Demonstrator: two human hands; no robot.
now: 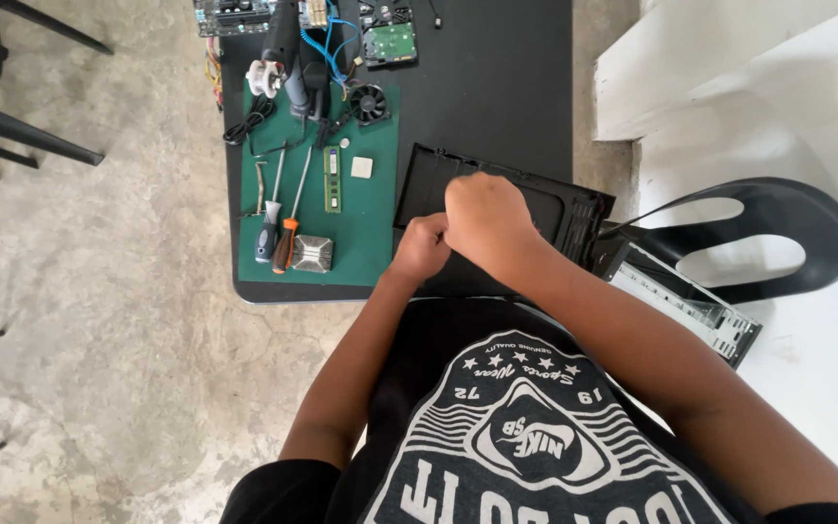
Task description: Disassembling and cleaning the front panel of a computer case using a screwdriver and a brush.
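Your right hand (485, 215) and left hand (422, 247) are both clenched, touching each other over the black case panel (555, 209) on the black table (497, 87); whatever they pinch is hidden. Left of them, 2 screwdrivers (278, 228) lie on the green mat (370, 233).

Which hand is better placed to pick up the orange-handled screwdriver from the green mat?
Probably the left hand. It is on the side of the green mat, and the orange-handled screwdriver lies to its left. The right hand is farther away, over the black panel, and would need to cross over the left hand.
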